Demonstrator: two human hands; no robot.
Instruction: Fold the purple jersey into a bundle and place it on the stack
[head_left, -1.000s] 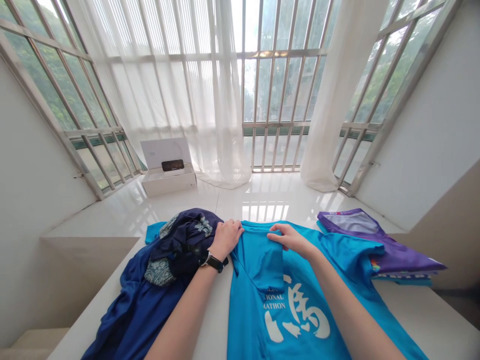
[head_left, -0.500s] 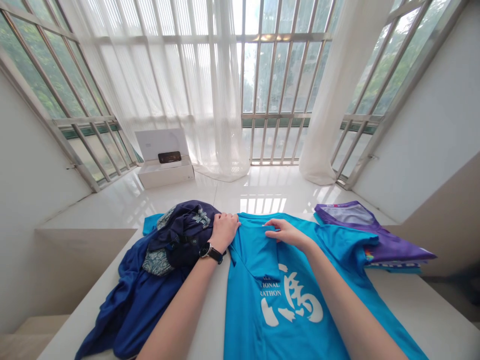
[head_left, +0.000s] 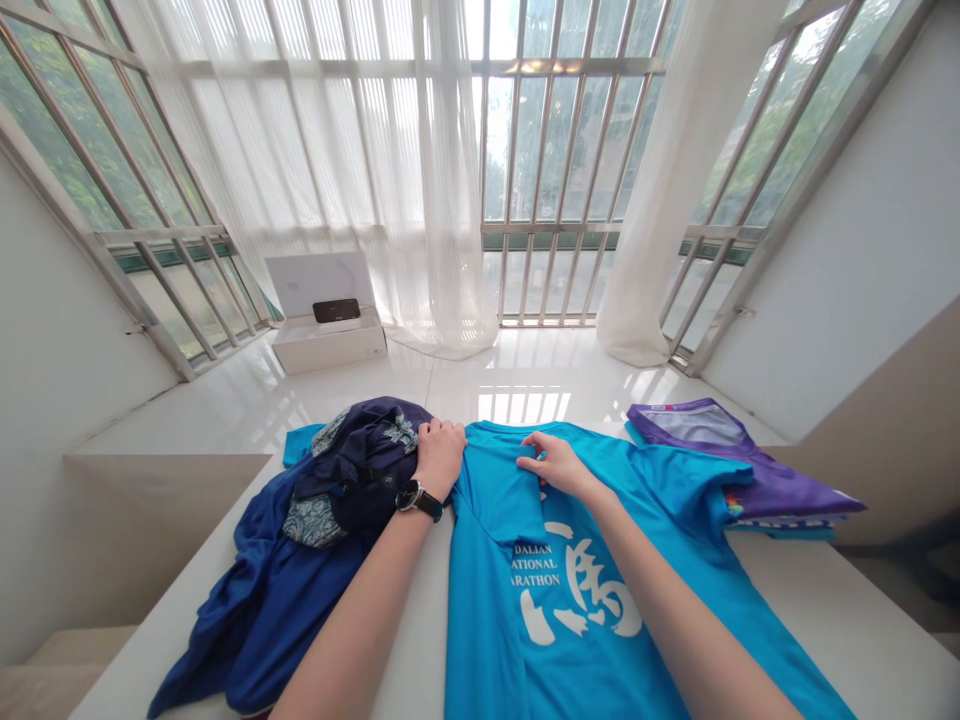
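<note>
A bright blue T-shirt [head_left: 491, 600] with white lettering lies spread before me, its left side folded inward with the sleeve lying over the chest. At the folded shoulder, my left hand [head_left: 441, 455], wearing a watch [head_left: 418, 498], has its fingers curled over the shirt's edge; the fingertips are partly hidden. My right hand [head_left: 559, 466] is over the chest near the collar, thumb and forefinger apart at the edge of the folded part. Left of the shirt is a crumpled heap of dark navy clothing [head_left: 367, 465] with patterned patches and a royal blue garment [head_left: 289, 600].
A purple shirt [head_left: 795, 480] tops a folded stack at right. A white box [head_left: 330, 345] with its lid up and a dark device [head_left: 336, 310] stands on the sill at back left. White curtains [head_left: 442, 200] hang before barred windows.
My right hand has shifted slightly left, drawing the folded sleeve part a little the same way, so more of the printed words show. My left hand stays at the shoulder; the view moved slightly.
</note>
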